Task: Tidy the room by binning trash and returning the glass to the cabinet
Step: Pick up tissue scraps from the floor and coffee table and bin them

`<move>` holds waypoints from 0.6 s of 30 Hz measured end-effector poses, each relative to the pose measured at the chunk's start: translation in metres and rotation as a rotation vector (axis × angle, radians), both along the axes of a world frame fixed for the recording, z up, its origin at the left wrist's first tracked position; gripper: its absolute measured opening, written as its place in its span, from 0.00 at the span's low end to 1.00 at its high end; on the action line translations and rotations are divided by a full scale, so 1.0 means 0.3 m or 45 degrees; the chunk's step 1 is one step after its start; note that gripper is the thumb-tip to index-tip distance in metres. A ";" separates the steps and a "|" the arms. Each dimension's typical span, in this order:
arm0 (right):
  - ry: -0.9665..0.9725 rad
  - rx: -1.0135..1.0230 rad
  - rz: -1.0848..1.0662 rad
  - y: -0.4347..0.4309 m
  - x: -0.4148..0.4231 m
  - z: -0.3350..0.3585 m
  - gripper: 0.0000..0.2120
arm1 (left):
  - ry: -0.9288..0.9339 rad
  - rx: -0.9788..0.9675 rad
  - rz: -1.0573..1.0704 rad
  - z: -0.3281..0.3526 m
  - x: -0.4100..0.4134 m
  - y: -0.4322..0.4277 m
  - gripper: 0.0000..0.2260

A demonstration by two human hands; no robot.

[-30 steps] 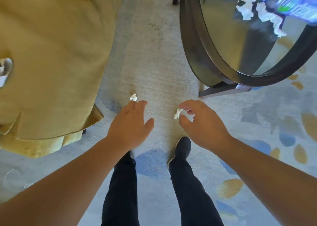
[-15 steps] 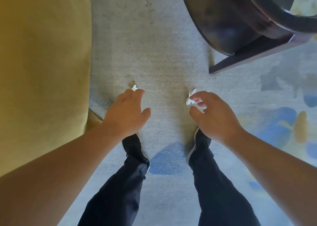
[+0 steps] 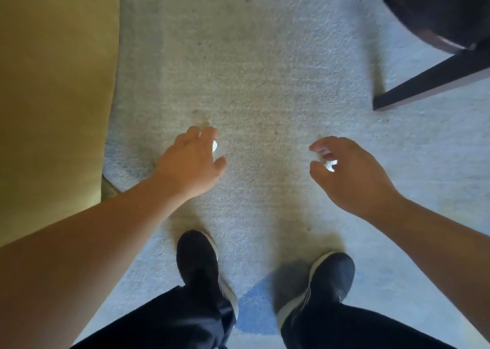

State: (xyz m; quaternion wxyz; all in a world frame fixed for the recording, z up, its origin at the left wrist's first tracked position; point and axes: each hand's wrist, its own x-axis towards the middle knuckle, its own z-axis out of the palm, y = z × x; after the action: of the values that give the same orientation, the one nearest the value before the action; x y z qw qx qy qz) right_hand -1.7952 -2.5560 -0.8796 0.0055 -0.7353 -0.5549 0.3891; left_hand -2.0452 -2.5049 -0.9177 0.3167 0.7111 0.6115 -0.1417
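I look straight down at the pale carpet [image 3: 265, 70]. My left hand [image 3: 189, 163] curls over a small white paper scrap [image 3: 215, 145], which shows only as a sliver under the fingertips. My right hand [image 3: 352, 173] holds another white paper scrap [image 3: 330, 165] tucked between its thumb and bent fingers. Both hands hover low over the floor, just ahead of my two black shoes. No glass or bin is in view.
A mustard-yellow upholstered seat [image 3: 53, 96] fills the left side. The dark round table's base and leg [image 3: 434, 78] sit at the top right. My shoes [image 3: 197, 258] stand on the carpet near a blue patch [image 3: 256, 309].
The view tilted further down, so the tabletop with its litter left the frame. My left hand closed over the scrap by the seat. My right hand drew its scrap into the palm.
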 end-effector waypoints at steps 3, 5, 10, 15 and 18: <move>-0.015 0.008 0.015 0.020 0.005 -0.140 0.15 | 0.059 0.014 0.017 -0.160 -0.016 0.026 0.21; -0.013 0.019 0.019 0.040 0.004 -0.212 0.14 | 0.088 0.025 0.027 -0.246 -0.029 0.040 0.21; 0.000 0.082 0.027 0.081 0.004 -0.327 0.15 | 0.137 0.044 -0.009 -0.401 -0.047 0.052 0.23; -0.006 0.099 0.083 0.083 0.011 -0.391 0.15 | 0.080 0.056 -0.012 -0.487 -0.039 0.045 0.21; -0.014 0.098 0.135 0.075 0.019 -0.405 0.15 | 0.057 0.104 -0.033 -0.517 -0.034 0.042 0.13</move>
State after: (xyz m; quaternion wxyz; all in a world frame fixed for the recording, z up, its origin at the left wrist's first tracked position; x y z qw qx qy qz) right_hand -1.7895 -2.5334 -1.0010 0.0101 -0.7063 -0.6076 0.3630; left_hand -2.0555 -2.4923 -1.0728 0.2719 0.7280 0.6144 -0.1365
